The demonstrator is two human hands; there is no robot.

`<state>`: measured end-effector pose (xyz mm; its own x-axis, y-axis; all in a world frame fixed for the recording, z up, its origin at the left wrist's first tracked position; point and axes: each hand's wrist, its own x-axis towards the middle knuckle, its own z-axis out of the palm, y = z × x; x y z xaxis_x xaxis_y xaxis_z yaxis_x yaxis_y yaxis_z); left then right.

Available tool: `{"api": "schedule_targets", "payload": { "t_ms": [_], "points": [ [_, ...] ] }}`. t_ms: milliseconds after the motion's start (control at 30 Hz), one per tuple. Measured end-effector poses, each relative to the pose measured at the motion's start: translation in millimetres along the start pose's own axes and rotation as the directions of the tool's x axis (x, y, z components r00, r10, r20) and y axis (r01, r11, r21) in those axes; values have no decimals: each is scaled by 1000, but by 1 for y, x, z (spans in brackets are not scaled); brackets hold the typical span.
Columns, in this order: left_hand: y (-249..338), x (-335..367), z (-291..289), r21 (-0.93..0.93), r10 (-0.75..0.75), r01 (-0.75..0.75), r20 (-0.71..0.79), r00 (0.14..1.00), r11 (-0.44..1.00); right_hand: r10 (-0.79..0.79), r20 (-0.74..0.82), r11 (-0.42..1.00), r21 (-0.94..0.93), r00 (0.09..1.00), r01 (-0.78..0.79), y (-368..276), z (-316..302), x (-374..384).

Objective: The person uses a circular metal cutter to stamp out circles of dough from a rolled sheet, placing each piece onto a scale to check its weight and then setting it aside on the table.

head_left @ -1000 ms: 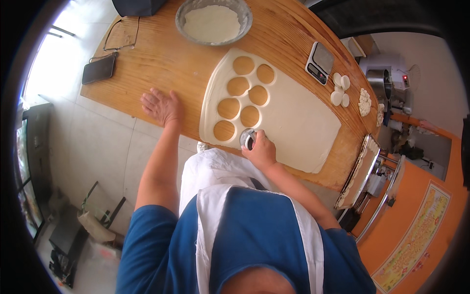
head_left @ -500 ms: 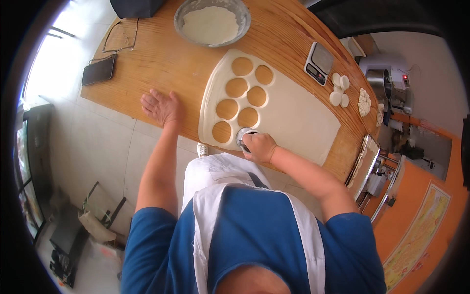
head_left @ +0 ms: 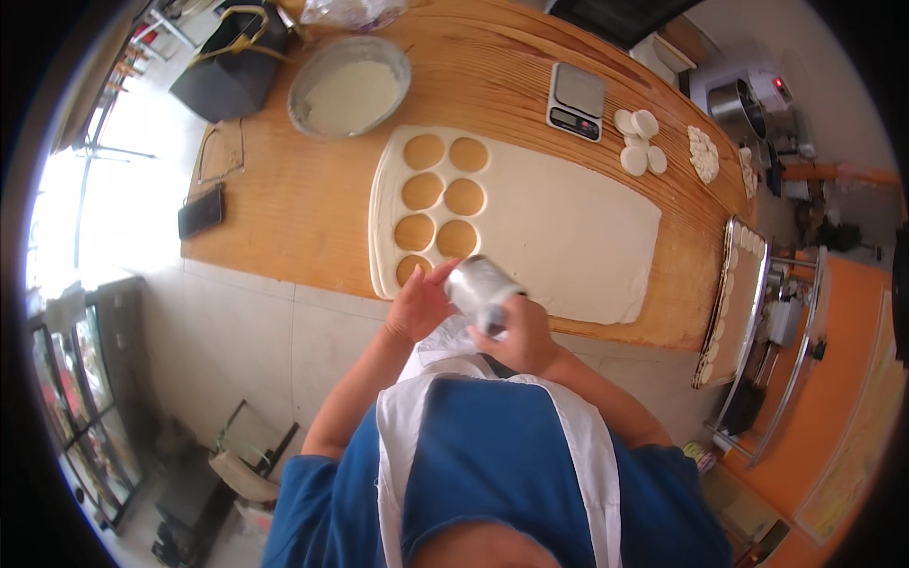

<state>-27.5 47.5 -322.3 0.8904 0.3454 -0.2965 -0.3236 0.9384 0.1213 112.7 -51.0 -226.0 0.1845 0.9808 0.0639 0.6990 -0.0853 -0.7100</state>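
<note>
Wooden desk underneath, with a broad, pale dough sheet spread flat on top. Near the left end of it, two columns of round holes baring the wood, the nearest visible one partly behind the left hand. At far right, a shallow metal baking tray, with pale dough pieces lined along the left edge. At upper left, a dark grey bag with yellow handles, contents too dark to make out. Next to it, a round metal basin with white flour inside. Farther right, a digital kitchen scale. At the sheet's near edge, left hand open, fingers extended just beside the round metal cutter; impossible to tell whether touching. Right hand closed around that cutter, blurred and tilted, between both hands. Beside the scale, thick dough rounds, clustered together.
</note>
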Motion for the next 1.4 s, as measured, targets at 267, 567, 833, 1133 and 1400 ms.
{"api": "schedule_targets", "payload": {
  "t_ms": [267, 567, 833, 1133, 1400],
  "points": [
    [1, 63, 27, 340, -98, 108, -48, 994, 934, 317, -115, 907, 325, 941, -266, 24, -27, 2],
    [-15, 167, 54, 482, -43, 125, -177, 983, 867, 635, -359, 657, 716, 684, -235, 128, -79, 21],
    [11, 274, 84, 610, 185, 90, -374, 909, 787, 493, -671, 849, 231, 554, -476, 245, -180, 101],
    [61, 395, 108, 857, 294, 139, -317, 902, 496, 503, -640, 817, 134, 580, -561, 292, -195, 106],
    [94, 441, 86, 986, 618, 103, 1, 786, -131, 537, -701, 826, 321, 470, -464, 280, -201, 82]
  ]
}}
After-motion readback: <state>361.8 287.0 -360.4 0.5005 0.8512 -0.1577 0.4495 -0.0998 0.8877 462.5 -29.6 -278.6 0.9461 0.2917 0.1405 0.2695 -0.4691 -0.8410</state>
